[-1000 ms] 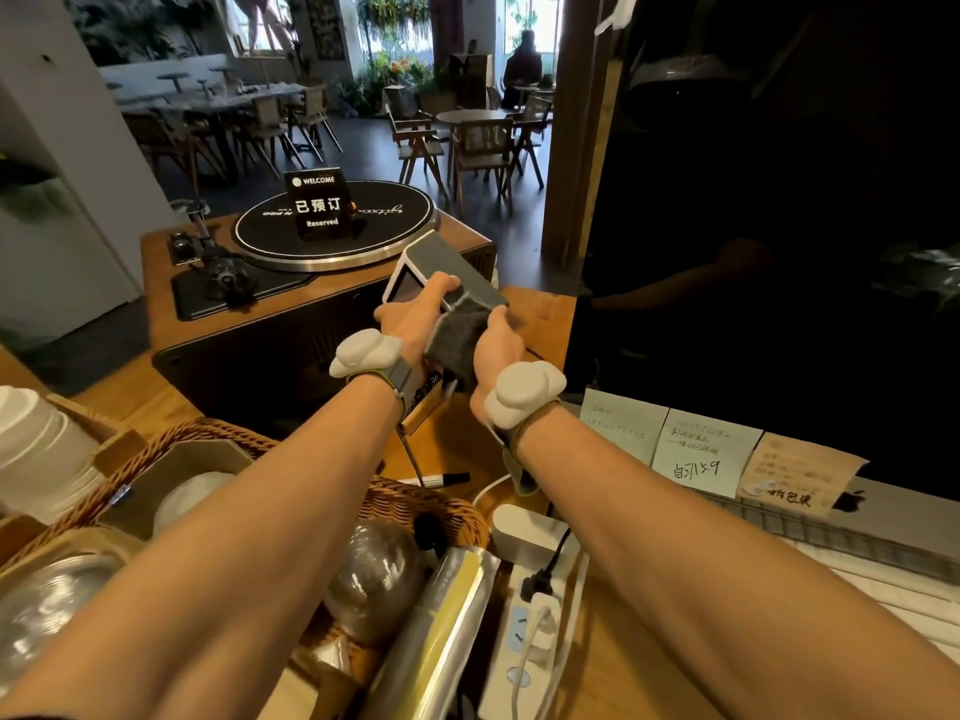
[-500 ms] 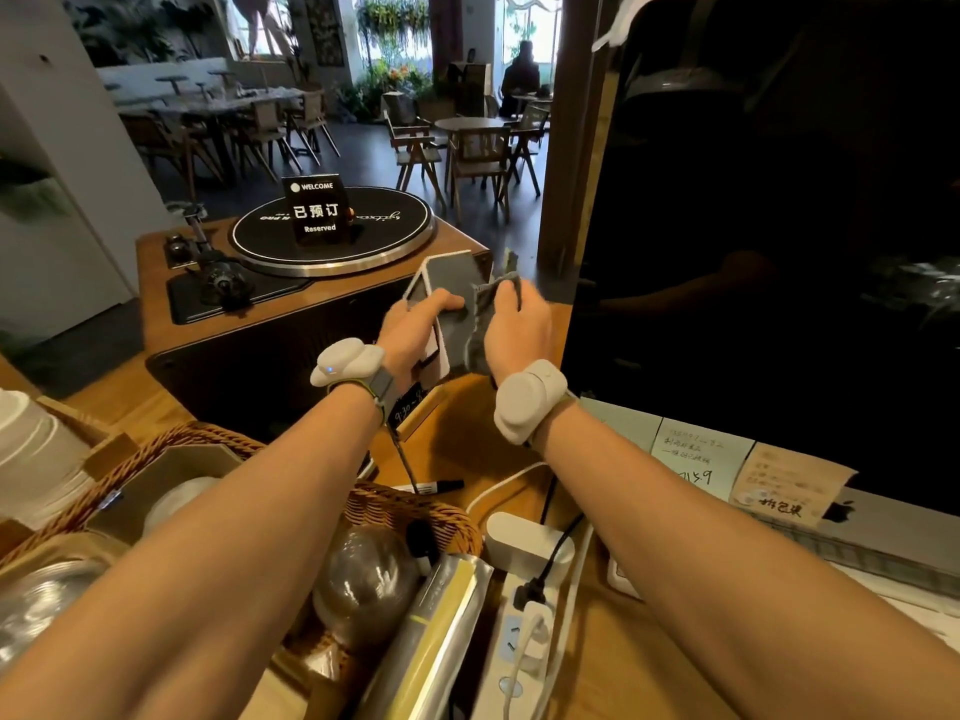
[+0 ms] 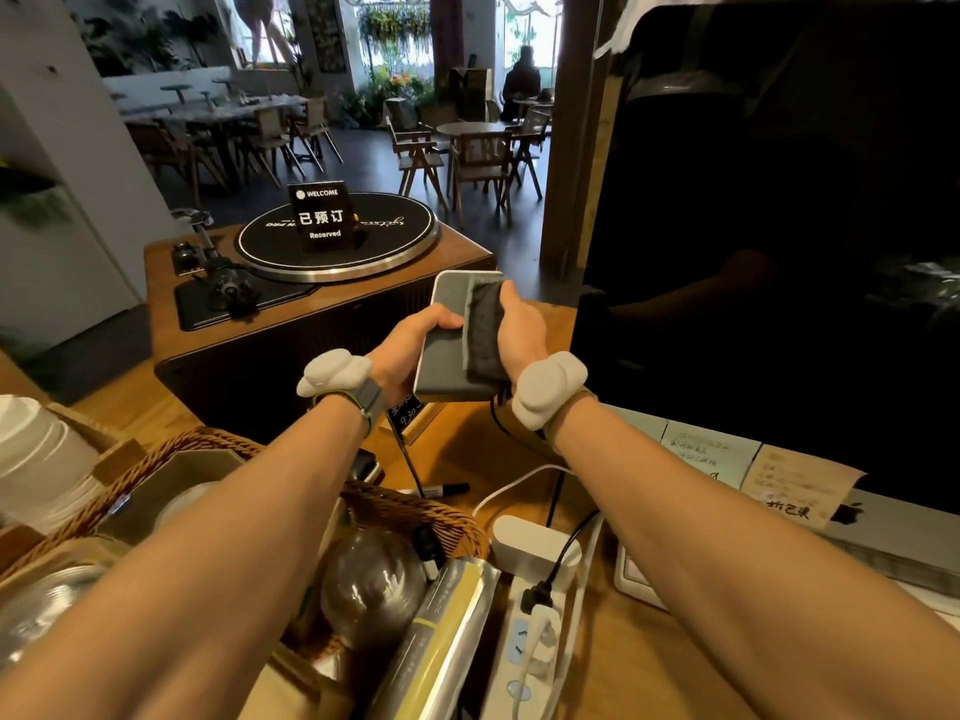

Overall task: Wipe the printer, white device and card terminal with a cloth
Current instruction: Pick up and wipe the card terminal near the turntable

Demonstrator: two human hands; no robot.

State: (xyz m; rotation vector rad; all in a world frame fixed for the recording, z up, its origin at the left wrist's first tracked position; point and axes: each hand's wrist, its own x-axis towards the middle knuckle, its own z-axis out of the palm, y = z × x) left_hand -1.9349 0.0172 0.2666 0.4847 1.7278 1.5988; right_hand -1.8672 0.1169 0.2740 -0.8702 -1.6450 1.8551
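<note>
I hold a flat grey card terminal (image 3: pixel 447 335) with white edges lifted above the wooden counter, its grey back turned toward me. My left hand (image 3: pixel 410 345) grips its left edge, fingers curled round it. My right hand (image 3: pixel 522 335) grips a dark grey cloth (image 3: pixel 484 330) and presses it against the terminal's right side. A thin dark cable hangs from the terminal's lower end. The printer and the white device cannot be told apart from the other things here.
A wooden turntable cabinet (image 3: pixel 311 304) with a black "Reserved" sign (image 3: pixel 322 215) stands just behind. A large dark monitor (image 3: pixel 779 226) with paper notes fills the right. A wicker basket (image 3: pixel 415 511), a white power strip (image 3: pixel 535 615), a marker (image 3: pixel 441 490) lie near me.
The terminal has turned from tilted with its screen edge showing to upright with its grey back facing me. The cloth in my right hand slid along its right side.
</note>
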